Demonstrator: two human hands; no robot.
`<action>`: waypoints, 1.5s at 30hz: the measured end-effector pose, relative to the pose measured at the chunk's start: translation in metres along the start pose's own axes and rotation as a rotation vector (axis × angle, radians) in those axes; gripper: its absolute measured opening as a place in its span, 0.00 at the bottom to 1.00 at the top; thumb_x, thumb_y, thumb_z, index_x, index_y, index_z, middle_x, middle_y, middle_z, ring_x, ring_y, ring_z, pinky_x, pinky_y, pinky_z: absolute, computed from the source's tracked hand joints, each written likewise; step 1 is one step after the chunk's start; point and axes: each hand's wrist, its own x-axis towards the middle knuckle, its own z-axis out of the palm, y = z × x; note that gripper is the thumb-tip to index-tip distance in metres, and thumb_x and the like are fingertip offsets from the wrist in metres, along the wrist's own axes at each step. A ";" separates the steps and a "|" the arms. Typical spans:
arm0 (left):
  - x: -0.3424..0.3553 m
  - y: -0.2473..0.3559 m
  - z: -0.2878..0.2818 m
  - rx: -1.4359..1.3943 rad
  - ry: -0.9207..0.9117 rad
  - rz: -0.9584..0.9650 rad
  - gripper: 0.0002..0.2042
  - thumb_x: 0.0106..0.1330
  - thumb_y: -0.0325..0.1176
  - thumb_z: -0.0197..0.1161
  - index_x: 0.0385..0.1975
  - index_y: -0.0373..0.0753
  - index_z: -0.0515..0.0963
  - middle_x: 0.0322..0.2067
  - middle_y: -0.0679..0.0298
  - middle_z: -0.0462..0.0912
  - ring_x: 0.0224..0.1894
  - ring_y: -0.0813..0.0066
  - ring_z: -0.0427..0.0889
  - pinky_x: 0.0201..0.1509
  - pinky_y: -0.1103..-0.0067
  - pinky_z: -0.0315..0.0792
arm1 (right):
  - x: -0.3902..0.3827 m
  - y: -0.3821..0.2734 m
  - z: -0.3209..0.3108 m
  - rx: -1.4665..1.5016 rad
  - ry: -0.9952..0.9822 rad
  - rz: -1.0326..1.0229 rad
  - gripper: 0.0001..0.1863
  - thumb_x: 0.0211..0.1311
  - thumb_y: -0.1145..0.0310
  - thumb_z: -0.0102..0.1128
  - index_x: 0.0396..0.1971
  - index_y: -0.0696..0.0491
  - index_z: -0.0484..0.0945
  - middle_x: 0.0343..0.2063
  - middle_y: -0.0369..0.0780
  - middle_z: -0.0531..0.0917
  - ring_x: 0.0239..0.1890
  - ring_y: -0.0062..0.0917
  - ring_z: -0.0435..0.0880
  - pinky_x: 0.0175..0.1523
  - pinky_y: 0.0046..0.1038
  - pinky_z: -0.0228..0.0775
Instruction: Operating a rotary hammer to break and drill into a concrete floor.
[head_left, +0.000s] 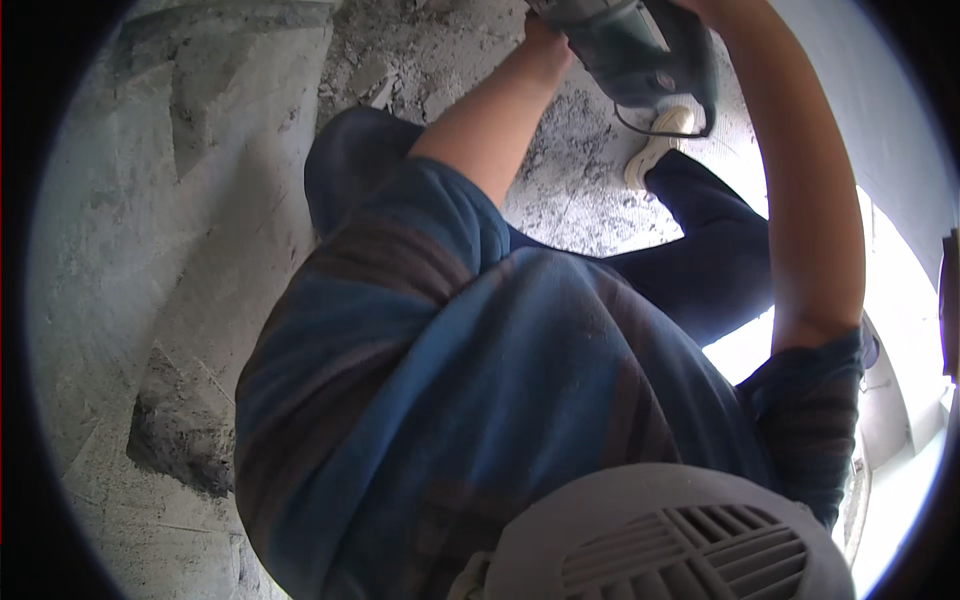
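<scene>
A dark green rotary hammer point(628, 60) is held out at the top edge, its front end cut off by the frame. My left hand point(547, 40) is closed at its front part, fingers mostly hidden behind the tool. My right hand point(710, 10) is at the rear handle, only partly in view at the top edge. From the tool's rear end a dark cord point(710, 122) loops down near my shoe point(660, 145). The tool's bit and the spot it points at lie out of view.
Rubble and dust point(570, 150) cover the rough floor between my bent legs. A grey, scraped concrete wall point(130, 220) rises at the left, with a dark broken hollow point(180, 430) low in it. A pale surface point(850, 70) curves along the right. The grey vented cover point(690, 540) fills the bottom edge.
</scene>
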 end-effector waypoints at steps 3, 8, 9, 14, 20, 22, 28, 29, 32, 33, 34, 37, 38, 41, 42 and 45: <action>0.004 -0.001 -0.004 -0.012 0.000 0.016 0.21 0.73 0.47 0.50 0.58 0.39 0.70 0.52 0.58 0.79 0.54 0.63 0.78 0.56 0.68 0.74 | 0.002 0.010 -0.004 0.125 0.010 -0.017 0.18 0.49 0.62 0.64 0.21 0.66 0.82 0.18 0.44 0.83 0.19 0.28 0.82 0.29 0.30 0.74; 0.009 -0.002 -0.004 -0.020 0.025 0.014 0.22 0.73 0.47 0.50 0.58 0.39 0.70 0.52 0.58 0.78 0.54 0.64 0.78 0.57 0.68 0.74 | 0.016 0.013 -0.007 0.074 0.019 0.013 0.16 0.49 0.62 0.65 0.19 0.63 0.82 0.16 0.43 0.81 0.19 0.28 0.81 0.29 0.30 0.73; 0.009 -0.003 -0.003 -0.020 0.020 0.024 0.22 0.73 0.47 0.50 0.58 0.40 0.70 0.52 0.58 0.78 0.54 0.64 0.78 0.57 0.68 0.74 | 0.017 0.014 -0.007 0.070 0.025 -0.004 0.16 0.49 0.62 0.65 0.19 0.63 0.82 0.16 0.43 0.81 0.19 0.28 0.81 0.29 0.30 0.73; 0.016 -0.005 -0.007 -0.002 0.029 0.014 0.22 0.73 0.47 0.50 0.59 0.40 0.69 0.53 0.58 0.78 0.54 0.64 0.78 0.57 0.68 0.73 | 0.018 0.030 -0.007 0.049 -0.007 0.017 0.16 0.48 0.62 0.64 0.20 0.63 0.81 0.17 0.42 0.82 0.19 0.27 0.81 0.28 0.29 0.72; 0.019 -0.019 -0.022 0.041 0.031 -0.003 0.22 0.73 0.47 0.50 0.59 0.40 0.69 0.53 0.58 0.78 0.55 0.64 0.77 0.57 0.68 0.73 | 0.003 0.084 0.002 0.070 0.008 0.068 0.14 0.49 0.65 0.63 0.23 0.63 0.82 0.18 0.43 0.82 0.20 0.26 0.81 0.29 0.30 0.73; 0.011 -0.024 -0.031 0.087 0.045 -0.011 0.22 0.73 0.47 0.50 0.59 0.40 0.69 0.53 0.58 0.78 0.55 0.64 0.77 0.58 0.68 0.73 | -0.008 0.106 0.014 0.038 -0.076 -0.015 0.18 0.50 0.59 0.67 0.35 0.59 0.83 0.25 0.39 0.85 0.29 0.22 0.84 0.38 0.27 0.74; -0.016 -0.029 -0.063 0.238 0.061 -0.076 0.22 0.73 0.48 0.50 0.60 0.40 0.69 0.54 0.58 0.78 0.56 0.64 0.77 0.58 0.68 0.73 | -0.055 0.155 0.054 0.396 0.084 0.209 0.15 0.50 0.62 0.66 0.32 0.58 0.83 0.22 0.38 0.84 0.26 0.21 0.83 0.37 0.26 0.74; -0.017 -0.031 -0.066 0.241 0.047 -0.076 0.22 0.73 0.48 0.50 0.60 0.40 0.69 0.54 0.58 0.78 0.56 0.64 0.77 0.58 0.68 0.73 | -0.060 0.156 0.055 0.419 0.082 0.148 0.15 0.50 0.62 0.66 0.32 0.58 0.83 0.22 0.38 0.84 0.26 0.21 0.83 0.37 0.26 0.74; -0.009 -0.033 -0.069 0.244 -0.002 -0.080 0.22 0.73 0.48 0.50 0.60 0.40 0.69 0.54 0.58 0.77 0.56 0.64 0.77 0.58 0.68 0.73 | -0.057 0.150 0.051 0.371 0.060 0.118 0.15 0.50 0.63 0.65 0.32 0.59 0.83 0.23 0.38 0.85 0.27 0.22 0.83 0.39 0.26 0.74; -0.004 -0.032 -0.069 0.241 -0.012 -0.081 0.22 0.73 0.48 0.50 0.60 0.40 0.69 0.54 0.58 0.77 0.56 0.64 0.77 0.58 0.68 0.72 | -0.052 0.146 0.046 0.303 0.037 0.131 0.14 0.50 0.64 0.65 0.32 0.59 0.83 0.24 0.39 0.85 0.28 0.22 0.84 0.40 0.26 0.75; 0.000 -0.032 -0.069 0.246 -0.020 -0.078 0.22 0.73 0.48 0.50 0.60 0.40 0.69 0.54 0.58 0.77 0.56 0.64 0.77 0.58 0.68 0.72 | -0.048 0.143 0.044 0.236 0.022 0.135 0.14 0.50 0.64 0.65 0.32 0.59 0.83 0.25 0.39 0.85 0.29 0.22 0.84 0.41 0.26 0.75; 0.007 -0.027 -0.072 0.290 -0.027 -0.091 0.23 0.73 0.48 0.50 0.60 0.41 0.69 0.55 0.58 0.77 0.56 0.64 0.76 0.59 0.68 0.72 | -0.044 0.144 0.046 0.292 0.054 0.059 0.12 0.51 0.65 0.64 0.31 0.59 0.83 0.25 0.39 0.85 0.31 0.23 0.85 0.42 0.26 0.75; 0.006 -0.026 -0.075 0.307 -0.021 -0.095 0.23 0.73 0.48 0.50 0.61 0.41 0.68 0.55 0.58 0.77 0.56 0.64 0.76 0.59 0.68 0.72 | -0.047 0.149 0.051 0.283 0.044 0.084 0.12 0.51 0.65 0.64 0.31 0.59 0.83 0.25 0.39 0.85 0.31 0.23 0.85 0.42 0.26 0.75; -0.001 -0.032 -0.092 0.353 0.056 -0.106 0.23 0.73 0.48 0.50 0.61 0.41 0.68 0.55 0.58 0.77 0.57 0.64 0.76 0.59 0.68 0.72 | -0.070 0.182 0.078 0.367 0.078 -0.023 0.11 0.51 0.67 0.64 0.31 0.59 0.83 0.25 0.39 0.85 0.31 0.23 0.85 0.41 0.26 0.75; -0.005 -0.039 -0.101 0.382 0.174 -0.146 0.26 0.73 0.52 0.48 0.63 0.41 0.68 0.61 0.58 0.74 0.63 0.63 0.72 0.64 0.68 0.69 | -0.079 0.197 0.090 0.417 0.094 -0.002 0.12 0.51 0.68 0.65 0.33 0.59 0.83 0.27 0.39 0.86 0.33 0.24 0.85 0.43 0.26 0.75; -0.005 -0.033 -0.143 0.781 0.105 -0.257 0.24 0.74 0.48 0.49 0.64 0.42 0.66 0.61 0.59 0.74 0.62 0.65 0.73 0.64 0.69 0.69 | -0.103 0.240 0.126 0.740 0.032 0.224 0.18 0.52 0.69 0.70 0.43 0.60 0.81 0.38 0.40 0.86 0.40 0.24 0.85 0.49 0.27 0.74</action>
